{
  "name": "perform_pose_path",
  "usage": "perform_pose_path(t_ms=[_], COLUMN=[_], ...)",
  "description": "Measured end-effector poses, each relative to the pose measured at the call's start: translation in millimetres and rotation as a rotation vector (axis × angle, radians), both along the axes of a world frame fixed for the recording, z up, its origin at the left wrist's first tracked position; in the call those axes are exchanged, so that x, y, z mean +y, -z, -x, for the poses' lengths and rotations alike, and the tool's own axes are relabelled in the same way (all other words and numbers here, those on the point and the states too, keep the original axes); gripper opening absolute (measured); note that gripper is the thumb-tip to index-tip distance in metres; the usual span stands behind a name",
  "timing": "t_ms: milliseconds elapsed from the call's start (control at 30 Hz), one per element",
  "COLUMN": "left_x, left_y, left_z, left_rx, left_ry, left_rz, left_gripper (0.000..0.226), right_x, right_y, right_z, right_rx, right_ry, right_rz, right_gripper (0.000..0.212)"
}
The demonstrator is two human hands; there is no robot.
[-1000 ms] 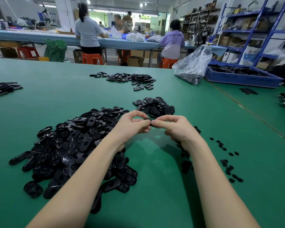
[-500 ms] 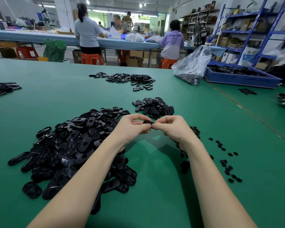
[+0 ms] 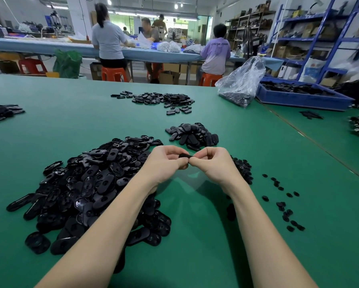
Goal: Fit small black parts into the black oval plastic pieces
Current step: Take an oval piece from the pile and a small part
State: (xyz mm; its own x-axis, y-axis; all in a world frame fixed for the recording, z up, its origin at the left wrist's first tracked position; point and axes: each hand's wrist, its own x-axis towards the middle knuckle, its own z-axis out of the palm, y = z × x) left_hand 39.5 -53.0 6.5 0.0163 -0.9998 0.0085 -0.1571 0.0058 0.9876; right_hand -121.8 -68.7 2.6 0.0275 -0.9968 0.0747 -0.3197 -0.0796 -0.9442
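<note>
Both hands stay together, left hand (image 3: pixel 166 163) and right hand (image 3: pixel 211 164) pinching one oval piece (image 3: pixel 184 156).

Big workshop w/ a green table (image 3: pixel 70 104) in front. Far side: long blue bench (image 3: pixel 49 47), orange stools (image 3: pixel 114 73) under it, people seated/standing there. Blue shelving (image 3: pixel 319 38) far right, stacked w/ cardboard boxes. Ceiling lights (image 3: pixel 176 6) on, bright doorway (image 3: pixel 153 19) far back.

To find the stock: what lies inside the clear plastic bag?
Inside the crumpled clear plastic bag, a dark mass fills the bottom, probably small black parts. The film's glare and folds hide their shape.
</note>
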Motion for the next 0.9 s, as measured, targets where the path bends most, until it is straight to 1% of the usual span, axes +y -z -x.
perform_pose_path(t_ms=[67, 100, 200, 267, 333, 433, 567, 600, 667, 767, 900], left_x=[-1.3, -2.0, -4.0, -5.2, -7.6, -9.5, -6.2, -6.1, -5.6, -4.0, -4.1], left_y=[-0.7, 0.0, 3.2, 4.2, 5.4, 9.2, 14.6, 15.4, 16.2, 15.0, 15.6], left_z=[-3.5, -5.1, -7.4, -6.7, -6.2, -6.1, -5.7, -5.6, -5.6, -4.4, -3.8], left_rx=[0.091, 0.130, 0.197, 0.234, 0.231, 0.070, -0.306, -0.361, -0.398, -0.406, -0.413], left_ry=[-0.013, -0.037, -0.090, -0.083, -0.084, -0.091, -0.033, -0.030, -0.025, -0.030, -0.028], left_rz=[-0.004, -0.012, -0.043, -0.050, -0.049, -0.042, -0.015, 0.004, 0.023, 0.030, 0.044], left_gripper=[0.013, 0.014, 0.017, 0.015, 0.014, 0.013, 0.006, 0.006, 0.008, 0.010, 0.011], right_x=[0.2, 0.3, -1.1, -2.2, -3.1, -8.4, -27.4, -35.0, -51.2, -76.3, -101.1], right_y=[-1.9, -3.4, -5.6, -4.5, -2.7, -1.3, -2.4, -3.4, -5.4, -11.6, -19.6], right_z=[-1.8, -1.8, -0.7, -0.8, -0.5, 8.3, 23.8, 25.5, 26.4, 26.4, 21.7], right_rx=[0.001, 0.043, 0.241, 0.368, 0.429, 0.411, 0.347, 0.325, 0.339, 0.377, 0.381], right_ry=[-0.005, -0.022, -0.074, -0.033, 0.015, 0.132, 0.385, 0.420, 0.456, 0.493, 0.527], right_rz=[0.066, 0.101, 0.206, 0.246, 0.241, 0.193, 0.098, 0.065, 0.012, -0.048, -0.066], right_gripper=[0.014, 0.013, 0.020, 0.020, 0.017, 0.014, 0.014, 0.015, 0.019, 0.021, 0.024])
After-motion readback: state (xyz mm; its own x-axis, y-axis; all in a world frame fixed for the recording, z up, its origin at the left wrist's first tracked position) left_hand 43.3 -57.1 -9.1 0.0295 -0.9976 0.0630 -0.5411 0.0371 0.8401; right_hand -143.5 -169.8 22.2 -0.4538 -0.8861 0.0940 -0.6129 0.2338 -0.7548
